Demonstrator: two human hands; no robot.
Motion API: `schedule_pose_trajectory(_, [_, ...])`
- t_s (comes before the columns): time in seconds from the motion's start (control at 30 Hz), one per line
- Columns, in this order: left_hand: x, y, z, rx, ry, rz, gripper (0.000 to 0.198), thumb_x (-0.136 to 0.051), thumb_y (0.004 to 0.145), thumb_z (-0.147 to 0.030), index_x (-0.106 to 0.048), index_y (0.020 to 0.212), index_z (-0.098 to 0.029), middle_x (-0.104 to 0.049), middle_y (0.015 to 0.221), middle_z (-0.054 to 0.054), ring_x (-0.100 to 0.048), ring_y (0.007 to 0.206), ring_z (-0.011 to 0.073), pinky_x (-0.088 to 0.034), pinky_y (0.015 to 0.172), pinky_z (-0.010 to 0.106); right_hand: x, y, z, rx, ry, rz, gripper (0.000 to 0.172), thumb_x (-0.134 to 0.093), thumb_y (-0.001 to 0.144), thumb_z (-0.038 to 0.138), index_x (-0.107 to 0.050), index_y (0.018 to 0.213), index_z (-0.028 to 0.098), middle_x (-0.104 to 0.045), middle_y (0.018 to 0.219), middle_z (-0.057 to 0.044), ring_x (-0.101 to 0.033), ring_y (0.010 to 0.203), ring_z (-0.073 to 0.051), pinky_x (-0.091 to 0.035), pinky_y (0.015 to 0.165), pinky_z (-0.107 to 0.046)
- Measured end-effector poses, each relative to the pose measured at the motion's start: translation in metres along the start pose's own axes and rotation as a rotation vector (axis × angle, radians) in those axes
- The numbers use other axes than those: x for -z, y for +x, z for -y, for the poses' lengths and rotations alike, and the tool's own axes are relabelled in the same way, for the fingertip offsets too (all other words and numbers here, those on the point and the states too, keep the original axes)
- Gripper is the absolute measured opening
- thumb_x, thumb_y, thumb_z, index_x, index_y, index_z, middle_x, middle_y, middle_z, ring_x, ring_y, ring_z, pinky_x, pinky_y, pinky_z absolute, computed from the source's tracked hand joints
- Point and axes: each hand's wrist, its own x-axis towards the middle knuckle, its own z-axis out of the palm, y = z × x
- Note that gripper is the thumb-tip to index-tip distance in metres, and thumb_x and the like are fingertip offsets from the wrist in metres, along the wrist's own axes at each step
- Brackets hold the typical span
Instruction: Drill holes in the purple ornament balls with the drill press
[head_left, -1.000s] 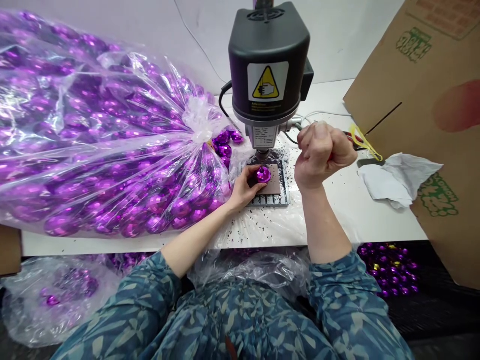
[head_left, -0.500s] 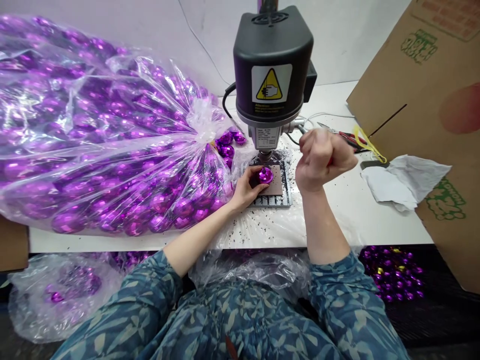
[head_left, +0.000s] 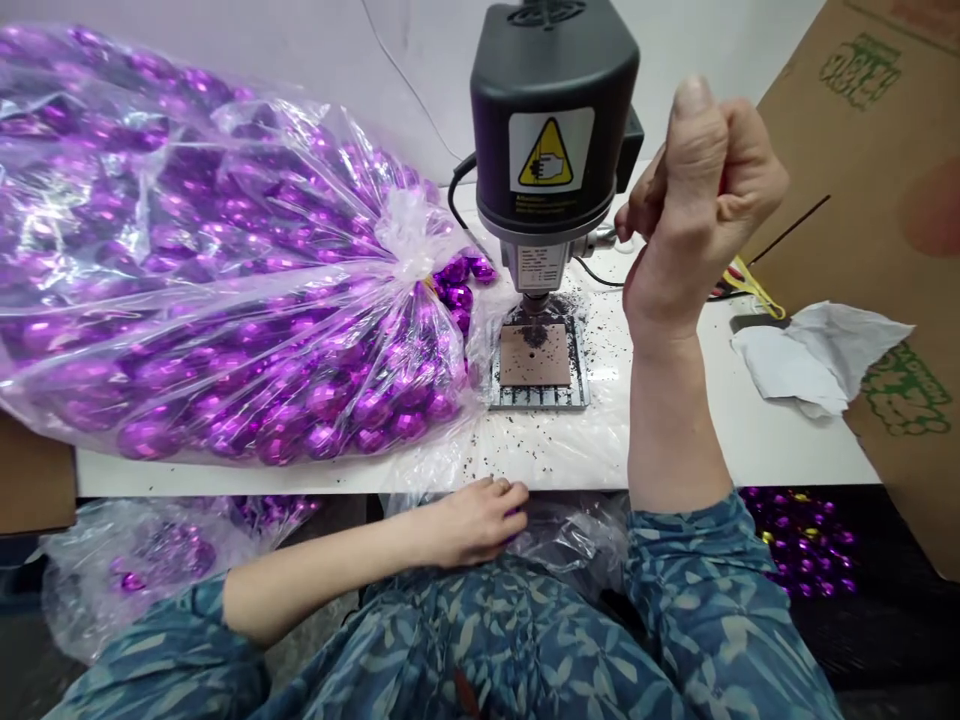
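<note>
The left hand (head_left: pixel 472 522) curled around what seemed a shiny purple bauble (head_left: pixel 513 514) by crinkled plastic (head_left: pixel 577 540); the right hand (head_left: pixel 694 200) was clenched beside the black drill (head_left: pixel 551 130).

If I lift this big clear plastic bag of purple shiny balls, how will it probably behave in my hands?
The clear plastic bag will probably feel floppy, because its thin film sags and is gathered only at the knot. The mirrored purple baubles look round, so they would likely shift and roll inside. The bag may be light for its size if they are hollow, but I cannot tell.
</note>
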Motion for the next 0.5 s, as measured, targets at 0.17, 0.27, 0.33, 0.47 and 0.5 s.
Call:
schedule_pose_trajectory(0.17, [0.013, 0.0, 0.03, -0.016, -0.022, -0.253, 0.024, -0.054, 0.105, -0.034, -0.063, 0.124, -0.021, -0.072, 0.106, 0.01, -0.069, 0.093, 0.0238, -0.057, 0.081, 0.039, 0.0, 0.001, -0.002, 0.03, 0.111, -0.012, 0.069, -0.06, 0.082, 0.081, -0.025, 0.061, 0.026, -0.026, 0.048, 0.006, -0.023, 0.038, -0.01, -0.022, 0.041, -0.036])
schedule_pose_trajectory(0.27, [0.06, 0.015, 0.097, 0.213, -0.045, -0.663, 0.034, -0.036, 0.104, -0.014, -0.065, 0.114, -0.027, -0.07, 0.093, 0.007, -0.068, 0.09, 0.0231, -0.059, 0.085, 0.042, 0.001, 0.001, -0.004, 0.034, 0.102, -0.001, 0.067, -0.058, 0.083, 0.08, -0.026, 0.062, 0.026, -0.026, 0.049, 0.006, -0.023, 0.039, -0.01, -0.023, 0.041, -0.035])
schedule_pose_trajectory(0.33, [0.093, 0.028, 0.146, 0.45, 0.041, -0.828, 0.032, -0.044, 0.096, -0.009, -0.067, 0.114, -0.023, -0.071, 0.104, 0.012, -0.068, 0.105, 0.0296, -0.056, 0.097, 0.051, 0.002, -0.001, -0.006, 0.017, 0.075, 0.001, 0.067, -0.057, 0.084, 0.08, -0.025, 0.063, 0.025, -0.027, 0.051, 0.006, -0.025, 0.041, -0.01, -0.024, 0.043, -0.034])
schedule_pose_trajectory(0.47, [0.121, 0.059, 0.21, 0.741, 0.109, -0.614, 0.015, -0.063, 0.077, -0.007, -0.072, 0.087, -0.014, -0.073, 0.099, 0.021, -0.063, 0.119, 0.0453, -0.04, 0.112, 0.067, 0.003, -0.003, -0.014, -0.02, 0.026, 0.019, 0.062, -0.054, 0.091, 0.076, -0.027, 0.067, 0.025, -0.028, 0.057, 0.005, -0.029, 0.048, -0.011, -0.028, 0.048, -0.032])
schedule_pose_trajectory(0.5, [0.12, 0.065, 0.218, 0.766, 0.097, -0.569, 0.012, -0.065, 0.074, -0.007, -0.071, 0.081, -0.014, -0.073, 0.096, 0.021, -0.061, 0.121, 0.047, -0.035, 0.115, 0.069, 0.003, -0.003, -0.015, -0.024, 0.02, 0.028, 0.061, -0.054, 0.092, 0.075, -0.027, 0.068, 0.025, -0.029, 0.057, 0.004, -0.03, 0.049, -0.011, -0.029, 0.049, -0.032])
